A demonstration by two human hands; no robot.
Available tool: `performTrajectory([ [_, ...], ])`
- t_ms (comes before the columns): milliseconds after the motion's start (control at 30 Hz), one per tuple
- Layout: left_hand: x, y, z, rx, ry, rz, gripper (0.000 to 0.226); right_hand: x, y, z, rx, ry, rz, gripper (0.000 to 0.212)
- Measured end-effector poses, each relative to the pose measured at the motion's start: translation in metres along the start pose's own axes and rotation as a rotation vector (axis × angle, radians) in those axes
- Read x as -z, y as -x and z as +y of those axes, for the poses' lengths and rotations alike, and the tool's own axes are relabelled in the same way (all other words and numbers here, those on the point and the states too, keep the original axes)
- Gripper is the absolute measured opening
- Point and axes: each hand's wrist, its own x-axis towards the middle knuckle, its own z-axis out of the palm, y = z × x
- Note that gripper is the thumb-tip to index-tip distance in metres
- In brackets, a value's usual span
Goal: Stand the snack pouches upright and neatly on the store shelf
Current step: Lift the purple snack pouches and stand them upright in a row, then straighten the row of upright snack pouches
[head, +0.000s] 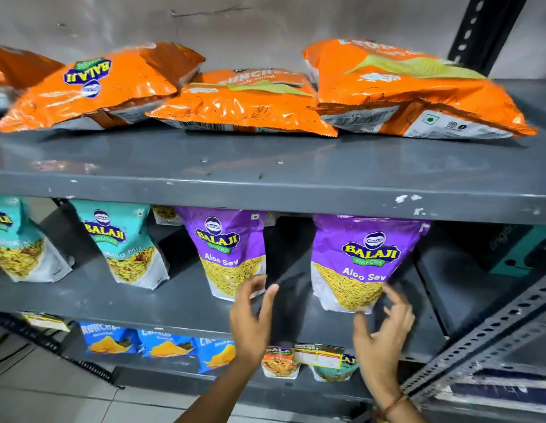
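Two purple Aloo Sev pouches stand upright on the middle shelf (180, 303): one in the centre (227, 251) and one to its right (361, 257). Two teal Mitha Mix pouches (125, 242) (15, 239) stand further left. My left hand (253, 315) hovers open in front of the centre purple pouch's lower right corner. By the lower right edge of the right purple pouch is my right hand (384, 331), fingers spread, holding nothing. Whether either hand touches a pouch is unclear.
Several orange snack bags (91, 87) (244, 102) (412, 90) lie flat on the top shelf (265, 178). Blue pouches (164, 346) and small packets (280, 361) sit on the lower shelf. A perforated metal upright (491, 331) rises at right, with dark boxes (467, 279) behind it.
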Motion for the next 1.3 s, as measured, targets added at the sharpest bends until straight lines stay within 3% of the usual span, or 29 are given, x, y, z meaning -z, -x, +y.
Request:
performTrajectory([
  [100, 0.047, -0.018, -0.020, -0.003, -0.039, 0.160, 0.042, -0.034, 0.019, -0.030, 0.194, -0.064, -0.171, 0.044],
  [200, 0.085, -0.051, -0.043, 0.066, -0.084, 0.206, 0.087, -0.084, 0.024, -0.044, 0.152, -0.129, -0.474, 0.051],
  [333, 0.109, -0.102, -0.065, 0.177, -0.019, -0.155, 0.123, -0.144, 0.021, -0.039, -0.208, -0.186, -0.794, 0.083],
  [400, 0.114, -0.120, -0.075, 0.210, 0.061, -0.387, 0.118, -0.163, 0.023, -0.041, -0.338, -0.205, -0.856, 0.074],
  [467, 0.113, -0.132, -0.083, 0.233, 0.069, -0.549, 0.100, -0.173, 0.027, -0.044, -0.384, -0.184, -0.839, 0.062],
  [533, 0.112, -0.139, -0.089, 0.266, 0.077, -0.598, 0.087, -0.179, 0.029, -0.047, -0.422, -0.204, -0.811, 0.064],
  [900, 0.112, -0.117, -0.083, 0.292, 0.030, -0.528, 0.069, -0.160, 0.030, -0.051, -0.473, -0.194, -0.859, 0.058],
  [1000, 0.118, -0.111, -0.076, 0.265, 0.031, -0.498, 0.085, -0.159, 0.040, -0.061, -0.409, -0.206, -0.710, 0.078],
  [1067, 0.131, -0.106, -0.072, 0.220, -0.007, -0.396, 0.097, -0.158, 0.048, -0.077, -0.272, -0.063, -0.440, 0.100],
  [1100, 0.141, -0.105, -0.070, 0.180, -0.029, -0.317, 0.093, -0.157, 0.053, -0.087, -0.178, 0.021, -0.306, 0.103],
  [1167, 0.165, -0.103, -0.069, 0.087, -0.068, -0.131, 0.071, -0.161, 0.068, -0.108, 0.044, 0.079, -0.105, 0.092],
  [1233, 0.194, -0.105, -0.074, 0.005, -0.107, 0.045, 0.056, -0.176, 0.090, -0.130, 0.192, 0.008, -0.077, 0.075],
  [1300, 0.221, -0.113, -0.082, -0.017, -0.071, 0.152, 0.055, -0.197, 0.112, -0.147, 0.231, -0.094, -0.238, 0.063],
])
